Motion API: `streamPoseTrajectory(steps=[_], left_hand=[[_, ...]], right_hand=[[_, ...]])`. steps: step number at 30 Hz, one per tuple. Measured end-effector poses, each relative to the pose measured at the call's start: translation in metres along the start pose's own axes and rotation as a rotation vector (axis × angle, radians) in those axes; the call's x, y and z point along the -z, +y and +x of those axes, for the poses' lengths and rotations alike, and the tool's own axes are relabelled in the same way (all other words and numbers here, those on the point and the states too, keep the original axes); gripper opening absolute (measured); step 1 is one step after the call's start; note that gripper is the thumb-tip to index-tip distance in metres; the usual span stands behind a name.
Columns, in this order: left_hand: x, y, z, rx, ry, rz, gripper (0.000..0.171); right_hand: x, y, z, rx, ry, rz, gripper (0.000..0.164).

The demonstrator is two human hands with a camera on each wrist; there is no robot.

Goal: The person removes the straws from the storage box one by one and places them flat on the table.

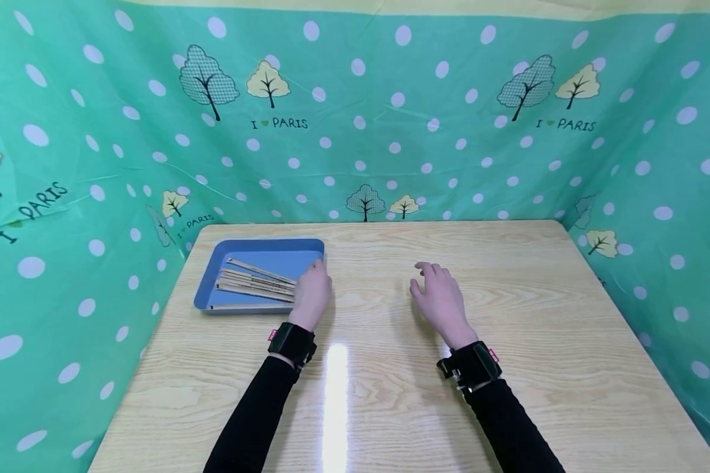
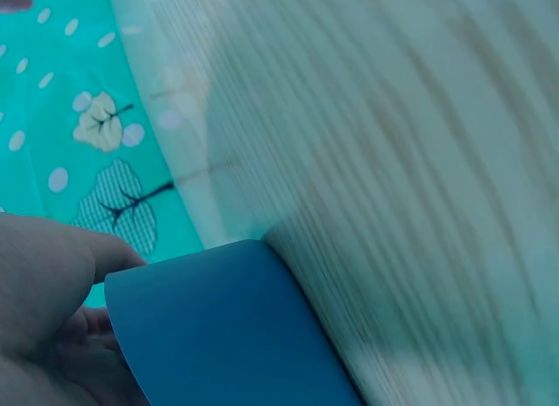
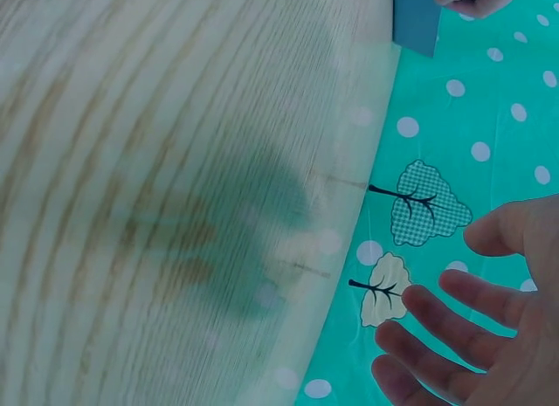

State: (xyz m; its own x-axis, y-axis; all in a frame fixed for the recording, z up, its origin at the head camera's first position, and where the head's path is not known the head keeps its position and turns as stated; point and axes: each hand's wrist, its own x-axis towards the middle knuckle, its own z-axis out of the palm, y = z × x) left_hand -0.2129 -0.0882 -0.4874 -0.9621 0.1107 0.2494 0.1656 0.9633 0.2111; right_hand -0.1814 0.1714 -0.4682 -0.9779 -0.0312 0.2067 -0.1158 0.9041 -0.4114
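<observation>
A blue rectangular tray point(image 1: 266, 245) lies at the table's far left, holding several thin, pale wooden sticks point(image 1: 251, 281) with dark ends. My left hand point(image 1: 312, 293) is at the tray's right side and covers the sticks' near ends. In the left wrist view, the thumb and fingers grip the rim of the blue tray wall point(image 2: 218, 319). Over the middle of the table, my right hand point(image 1: 442, 299) hovers with nothing in it. Its fingers point(image 3: 445, 323) are spread and slightly bent in the right wrist view, apart from the thumb.
The pale wood-grain table point(image 1: 390, 407) carries a bright strip of reflected light near its front. A green dotted cloth point(image 1: 378, 164) with printed trees rises behind the table and along both sides. Each wrist wears a dark strap, such as the right wristband point(image 1: 473, 366).
</observation>
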Motion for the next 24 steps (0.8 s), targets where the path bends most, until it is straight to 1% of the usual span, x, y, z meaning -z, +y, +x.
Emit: streamPoseTrajectory(steps=[5, 11, 15, 19, 24], left_hand=[[0.000, 0.009, -0.003, -0.027, -0.005, -0.062, 0.020], [-0.003, 0.022, -0.004, -0.045, -0.030, -0.077, 0.022], [-0.006, 0.031, -0.005, -0.071, -0.043, -0.086, 0.025], [-0.007, 0.041, -0.007, -0.094, -0.072, -0.098, 0.029], [-0.006, 0.057, -0.009, -0.107, -0.134, -0.146, 0.037]], right_hand=[[-0.001, 0.001, -0.001, -0.001, 0.003, -0.001, 0.040], [0.000, 0.000, -0.003, -0.007, -0.002, 0.001, 0.040], [0.002, 0.001, -0.004, -0.001, 0.006, 0.006, 0.039], [0.004, 0.004, -0.003, -0.003, 0.014, 0.009, 0.040], [0.006, 0.008, -0.002, -0.011, 0.033, 0.014, 0.040]])
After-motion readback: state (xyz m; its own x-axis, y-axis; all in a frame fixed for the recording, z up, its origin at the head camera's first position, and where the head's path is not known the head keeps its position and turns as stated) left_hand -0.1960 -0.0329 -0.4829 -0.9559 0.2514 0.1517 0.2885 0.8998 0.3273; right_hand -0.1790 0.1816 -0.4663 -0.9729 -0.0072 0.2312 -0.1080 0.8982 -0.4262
